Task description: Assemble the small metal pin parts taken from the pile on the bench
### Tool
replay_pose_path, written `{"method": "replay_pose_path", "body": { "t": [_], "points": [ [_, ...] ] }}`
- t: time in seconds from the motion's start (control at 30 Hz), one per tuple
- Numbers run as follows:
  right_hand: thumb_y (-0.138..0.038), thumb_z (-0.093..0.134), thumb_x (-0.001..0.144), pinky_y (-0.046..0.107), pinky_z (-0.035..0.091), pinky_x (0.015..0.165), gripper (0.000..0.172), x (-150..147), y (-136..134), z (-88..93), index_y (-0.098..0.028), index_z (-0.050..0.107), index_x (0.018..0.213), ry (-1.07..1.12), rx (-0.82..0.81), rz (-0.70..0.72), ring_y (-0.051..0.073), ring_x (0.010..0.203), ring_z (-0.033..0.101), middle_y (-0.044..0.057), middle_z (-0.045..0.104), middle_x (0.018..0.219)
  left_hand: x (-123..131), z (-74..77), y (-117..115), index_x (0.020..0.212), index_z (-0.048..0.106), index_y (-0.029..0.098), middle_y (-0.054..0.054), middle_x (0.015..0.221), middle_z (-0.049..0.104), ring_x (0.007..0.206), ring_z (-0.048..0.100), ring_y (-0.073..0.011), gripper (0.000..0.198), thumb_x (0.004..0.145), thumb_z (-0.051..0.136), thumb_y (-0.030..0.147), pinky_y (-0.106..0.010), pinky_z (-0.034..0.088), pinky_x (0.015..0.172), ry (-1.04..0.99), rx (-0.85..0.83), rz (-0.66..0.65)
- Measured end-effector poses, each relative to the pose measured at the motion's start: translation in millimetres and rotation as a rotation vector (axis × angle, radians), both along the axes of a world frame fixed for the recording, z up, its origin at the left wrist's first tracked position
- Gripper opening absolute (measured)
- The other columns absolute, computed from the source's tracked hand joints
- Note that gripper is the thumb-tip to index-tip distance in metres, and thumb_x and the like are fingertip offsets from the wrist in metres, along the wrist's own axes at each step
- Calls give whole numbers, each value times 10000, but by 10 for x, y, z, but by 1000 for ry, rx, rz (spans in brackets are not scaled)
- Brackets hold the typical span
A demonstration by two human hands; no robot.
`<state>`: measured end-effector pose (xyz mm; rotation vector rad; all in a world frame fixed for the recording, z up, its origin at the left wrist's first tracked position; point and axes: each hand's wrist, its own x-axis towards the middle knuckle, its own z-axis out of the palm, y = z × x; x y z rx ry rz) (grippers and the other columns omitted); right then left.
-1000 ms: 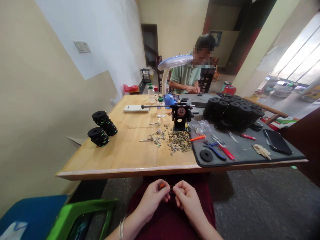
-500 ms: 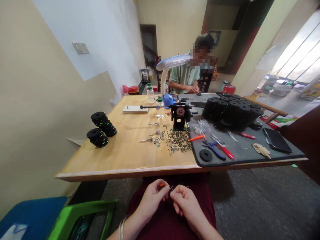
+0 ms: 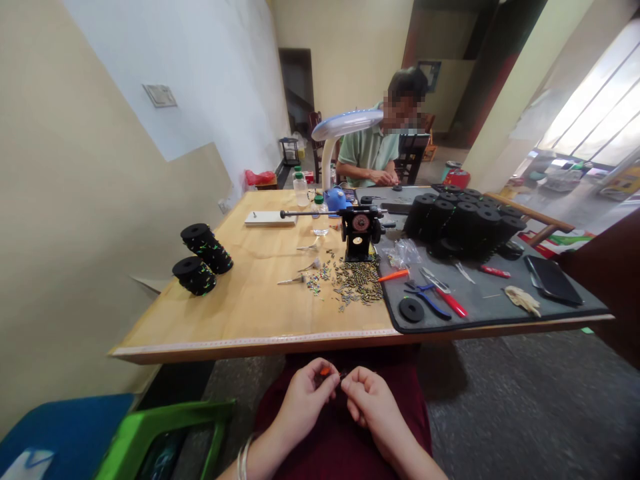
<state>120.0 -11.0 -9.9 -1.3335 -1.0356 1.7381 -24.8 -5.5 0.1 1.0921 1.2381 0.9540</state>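
Both hands are above my lap, just below the table's front edge. My left hand point(image 3: 306, 399) is closed, with a small orange piece point(image 3: 325, 371) showing between its thumb and fingers; the rest of what it holds is hidden. Beside it, my right hand point(image 3: 371, 399) pinches thumb against forefinger, fingertips almost touching the left ones. A tiny dark thing lies between the fingertips, too small to name. On the table beyond are a heap of small metal pieces point(image 3: 357, 283) and a black hand-cranked winder point(image 3: 361, 233).
Black foam spools point(image 3: 195, 275) stand at the left, with more spools point(image 3: 465, 223) at the right. A grey mat point(image 3: 480, 300) carries pliers point(image 3: 429, 300), a red-handled tool point(image 3: 453, 302) and a foam disc point(image 3: 411, 309). Opposite, a person point(image 3: 367, 157) works behind a lamp point(image 3: 345, 125).
My fingertips have shifted slightly, and less of the dark thing between them shows. More of the orange piece is visible in my left hand. The table things stay put.
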Motion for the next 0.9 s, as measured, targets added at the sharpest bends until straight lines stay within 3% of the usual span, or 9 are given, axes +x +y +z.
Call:
{"method": "replay_pose_path", "body": {
  "t": [0.27,0.57,0.77,0.9],
  "points": [
    [-502,616,733,192,187,390,337,4,33,-73,-188,492,735,-73,125,-59,57,333,294,-107,425,358,-18,-16,-47,706,644,174,-39,701,640,684,571,-186,121,772,627,274,-255,431,660,219,206,-14],
    [-479,622,726,188,173,388,324,17,43,-73,-179,501,704,-31,116,-64,47,327,279,-119,393,346,2,-38,-50,713,611,171,-28,705,623,685,561,-176,129,796,590,267,-255,424,660,301,240,-69],
    [-503,624,716,182,139,362,346,43,46,-88,-193,471,708,49,93,-135,38,330,215,-140,323,370,0,-49,-46,741,588,169,6,660,561,617,502,-139,169,830,562,311,-235,399,605,253,189,-104],
    [-524,633,699,176,132,354,368,46,45,-68,-199,459,711,80,72,-167,36,347,197,-142,297,409,-12,-64,-44,755,562,168,35,587,483,560,450,-118,268,874,497,399,-227,363,556,118,111,-126]
  ]
}}
